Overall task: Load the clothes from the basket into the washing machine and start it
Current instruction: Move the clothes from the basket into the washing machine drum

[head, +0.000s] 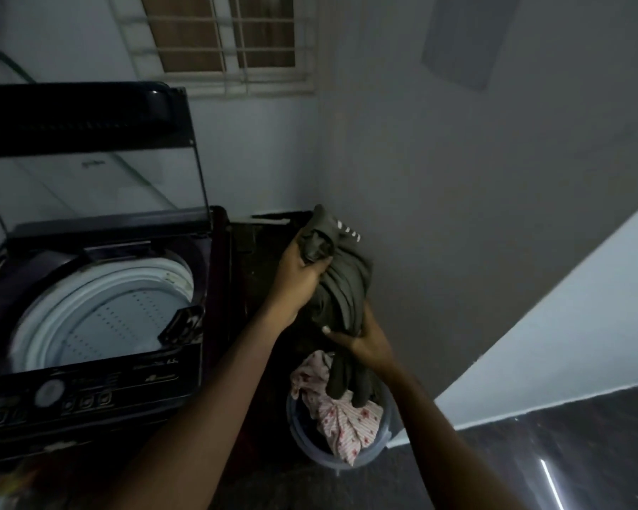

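Note:
A dark grey garment (341, 292) hangs bunched above the basket (332, 460), which stands on the floor to the right of the washing machine (89, 392). My left hand (299, 274) grips the garment near its top. My right hand (365, 344) holds it lower down, just over the basket. A pink floral cloth (343, 417) lies in the basket and drapes over its rim. The top-loading machine stands with its glass lid (89, 171) raised, and its white perforated drum (104, 318) shows no clothes.
The machine's control panel with a round dial (48, 393) and buttons faces me at the lower left. A grey wall (494, 215) rises close behind the basket. A barred window (221, 42) is above. The floor (568, 454) at the lower right is dark and glossy.

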`<state>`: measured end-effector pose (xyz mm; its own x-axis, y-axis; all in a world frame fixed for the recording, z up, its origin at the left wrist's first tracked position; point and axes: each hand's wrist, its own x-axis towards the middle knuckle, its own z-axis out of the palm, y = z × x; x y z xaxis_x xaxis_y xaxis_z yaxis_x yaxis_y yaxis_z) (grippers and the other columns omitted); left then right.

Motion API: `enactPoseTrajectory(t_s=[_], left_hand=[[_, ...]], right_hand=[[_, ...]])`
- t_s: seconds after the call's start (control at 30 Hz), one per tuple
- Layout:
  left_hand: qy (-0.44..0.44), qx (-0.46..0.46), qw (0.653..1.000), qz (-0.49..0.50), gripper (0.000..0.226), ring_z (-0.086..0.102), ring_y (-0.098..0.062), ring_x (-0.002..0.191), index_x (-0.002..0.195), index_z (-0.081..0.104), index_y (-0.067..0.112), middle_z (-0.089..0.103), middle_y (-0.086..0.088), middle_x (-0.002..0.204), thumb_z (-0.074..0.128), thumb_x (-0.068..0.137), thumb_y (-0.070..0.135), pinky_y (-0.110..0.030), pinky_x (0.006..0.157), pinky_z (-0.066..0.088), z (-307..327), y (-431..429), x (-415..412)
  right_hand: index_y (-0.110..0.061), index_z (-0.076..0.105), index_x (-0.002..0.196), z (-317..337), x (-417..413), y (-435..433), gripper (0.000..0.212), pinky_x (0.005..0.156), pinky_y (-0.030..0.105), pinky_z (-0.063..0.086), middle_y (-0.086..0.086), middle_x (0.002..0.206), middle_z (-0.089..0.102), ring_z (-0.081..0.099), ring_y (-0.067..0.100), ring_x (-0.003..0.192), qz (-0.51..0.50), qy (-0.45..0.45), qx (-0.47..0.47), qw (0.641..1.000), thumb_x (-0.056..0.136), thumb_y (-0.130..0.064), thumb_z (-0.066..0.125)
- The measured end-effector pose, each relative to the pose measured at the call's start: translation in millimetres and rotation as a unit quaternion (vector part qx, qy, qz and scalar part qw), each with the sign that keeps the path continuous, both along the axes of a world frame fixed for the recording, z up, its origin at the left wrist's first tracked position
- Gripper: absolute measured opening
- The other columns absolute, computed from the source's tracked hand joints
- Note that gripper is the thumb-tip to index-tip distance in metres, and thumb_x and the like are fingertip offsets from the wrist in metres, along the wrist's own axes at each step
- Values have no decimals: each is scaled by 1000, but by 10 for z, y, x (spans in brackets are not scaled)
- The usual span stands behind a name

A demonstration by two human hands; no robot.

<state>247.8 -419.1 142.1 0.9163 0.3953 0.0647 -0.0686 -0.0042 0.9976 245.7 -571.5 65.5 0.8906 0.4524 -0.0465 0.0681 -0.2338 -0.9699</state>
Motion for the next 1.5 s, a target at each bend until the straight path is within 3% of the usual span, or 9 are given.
enactPoseTrajectory(t_s=[0.13, 0.3, 0.47, 0.63, 0.87, 1.1, 1.17, 1.33, 1.5], left_hand=[[9, 103, 993, 62, 57, 58, -20, 119, 142, 46, 20, 61, -3, 130, 63, 91, 2, -30, 101, 45, -69, 415, -206], [38, 289, 950, 114, 55, 51, -27, 126, 137, 54, 12, 55, -12, 137, 49, 87, -10, -12, 97, 30, -228, 860, -463], [16, 285, 948, 140, 53, 54, -26, 120, 129, 60, 10, 56, -14, 130, 49, 84, -14, -14, 97, 35, -124, 1563, -514], [4, 333, 933, 134, 47, 54, -20, 112, 123, 65, 10, 57, -13, 125, 50, 84, -12, -12, 93, 33, 65, 2632, -665], [57, 362, 923, 121, 52, 54, -31, 116, 124, 63, 7, 54, -20, 126, 49, 80, -15, -8, 90, 30, -145, 3915, -954], [104, 330, 935, 77, 53, 55, -20, 119, 128, 61, 19, 53, -10, 134, 51, 82, -4, -30, 103, 45, -744, 4516, -1035], [127, 343, 930, 36, 66, 46, -20, 127, 144, 45, 18, 39, -11, 148, 57, 84, -7, -19, 105, 34, -865, 4561, -1032], [205, 376, 901, -73, 85, 27, -26, 146, 155, 20, 16, 23, -9, 160, 55, 81, -9, -27, 114, 27, -1094, 4753, -1028], [217, 354, 907, -70, 76, 34, -23, 142, 152, 29, 20, 33, -5, 156, 54, 84, -4, -33, 109, 36, -1189, 4656, -987]], right_hand=[[-14, 61, 112, 59, 79, 160, 38, 90, 30, 50, -4, 106, 65, 63, 20, 105, -100, -15, 10, 995, 86, 10, 48], [-7, 60, 117, 672, 195, 582, 31, 81, 28, 58, 14, 110, 67, 65, 29, 103, -25, 118, 126, 985, 90, 6, 51], [-18, 39, 141, 970, 65, 1518, 68, 97, 31, 50, 1, 126, 57, 58, 15, 115, 176, 57, 104, 977, 83, 11, 61], [-12, 37, 143, 922, -102, 2665, 65, 111, 40, 38, 12, 139, 46, 47, 19, 129, 137, -72, 79, 985, 85, 10, 57], [-12, 48, 128, 694, -325, 4027, 48, 104, 34, 46, 7, 124, 58, 57, 15, 114, 116, -34, 85, 989, 86, 11, 55], [-14, 49, 126, 279, -428, 4579, 50, 88, 15, 49, 0, 116, 59, 57, -8, 99, 131, -40, 2, 990, 82, 6, 61], [-2, 53, 123, 171, -343, 4654, 51, 83, 6, 44, 3, 113, 59, 56, -16, 96, 154, -97, -33, 983, 74, 7, 63], [3, 57, 125, -176, -99, 4650, 58, 104, 34, 35, 22, 130, 55, 50, 32, 125, 194, -164, -258, 932, 74, -21, 71], [-16, 65, 116, -373, 29, 4405, 43, 97, 28, 42, 10, 127, 58, 54, 24, 119, 97, -130, -308, 938, 75, -4, 66]])
